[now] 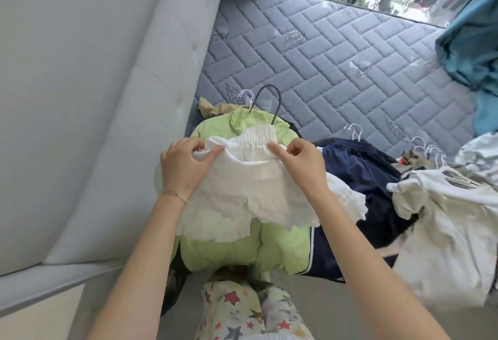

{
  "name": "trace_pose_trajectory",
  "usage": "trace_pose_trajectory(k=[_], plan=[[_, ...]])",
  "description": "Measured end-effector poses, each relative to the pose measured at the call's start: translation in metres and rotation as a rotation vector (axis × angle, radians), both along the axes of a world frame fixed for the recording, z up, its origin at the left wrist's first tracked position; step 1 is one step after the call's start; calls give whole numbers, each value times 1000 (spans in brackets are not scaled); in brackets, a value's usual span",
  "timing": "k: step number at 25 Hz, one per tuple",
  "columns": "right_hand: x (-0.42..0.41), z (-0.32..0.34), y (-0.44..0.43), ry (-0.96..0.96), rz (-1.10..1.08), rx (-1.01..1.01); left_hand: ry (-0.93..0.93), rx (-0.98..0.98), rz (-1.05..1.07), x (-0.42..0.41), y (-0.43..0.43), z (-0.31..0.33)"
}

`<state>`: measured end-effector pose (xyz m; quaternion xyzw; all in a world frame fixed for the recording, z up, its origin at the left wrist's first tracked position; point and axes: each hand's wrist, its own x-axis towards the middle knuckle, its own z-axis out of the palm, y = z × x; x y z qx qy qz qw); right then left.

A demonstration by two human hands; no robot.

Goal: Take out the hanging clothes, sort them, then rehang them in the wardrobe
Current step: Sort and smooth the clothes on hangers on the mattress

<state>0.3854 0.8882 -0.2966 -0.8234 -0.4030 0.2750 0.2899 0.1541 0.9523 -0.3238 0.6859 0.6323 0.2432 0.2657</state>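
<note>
I have both hands pinching the white ruffled skirt [242, 188] at its elastic waistband, left hand [183, 169] and right hand [299, 164] spreading it flat over the green jacket [242, 250] pile on the mattress [336, 56], presumably to sort it.

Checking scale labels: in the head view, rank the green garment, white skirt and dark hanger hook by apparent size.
1. Green garment, though partly covered, and white skirt look alike; the skirt is nearer, so unranked.
2. Dark hanger hook, clearly smallest.
</note>
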Motion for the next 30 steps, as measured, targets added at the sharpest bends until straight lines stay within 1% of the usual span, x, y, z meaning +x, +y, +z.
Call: trace_pose_trajectory(k=[3,5,10,12,17,21,24,27,30], plan=[[-9,36,-37,-2,-22,30,-58,-4,-56,-6,-25,34],[-15,49,-64,18,-48,42,-62,-3,-112,-12,-40,48],[-38,70,-134,21,-162,63,-40,-28,-252,-23,-80,77],[-44,79,-156,19,-219,87,-41,-28,-269,-24,-94,86],[-41,92,-197,-54,-302,88,-43,-44,-313,-8,-125,99],[-14,91,-221,-61,-336,91,-42,-10,-357,24,-143,102],[21,89,-233,-37,-332,99,-50,-1,-364,58,-154,99],[72,83,-243,-7,-304,102,-37,-12,-351,104,-168,93],[133,73,-252,11,-235,81,-37,-46,-287,160,-186,81]])
